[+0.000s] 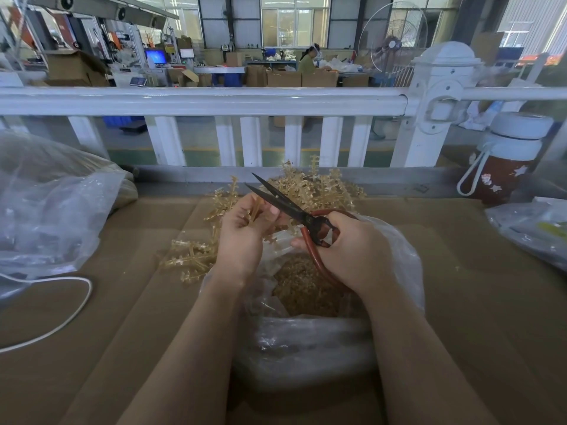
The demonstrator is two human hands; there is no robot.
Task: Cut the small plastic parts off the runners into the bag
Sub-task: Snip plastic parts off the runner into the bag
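My left hand [242,231] curls its grip round one amber runner [256,210], held above the mouth of the clear bag [306,342]. My right hand [352,250] has its fingers through the red handles of the scissors [288,207]; the two black blades stand slightly parted, tips beyond the runner. The bag sits at the near edge of the cardboard-covered worktop [460,302], with cut parts [303,286] heaped inside, too many and too small to count. A tangled pile of runners [319,188] lies behind, against the white railing [214,101]; more runners [190,256] lie left of the bag. Bare cardboard opens on both sides. A second plastic bag [46,204] at left is cut off by the frame; its contents are unclear.
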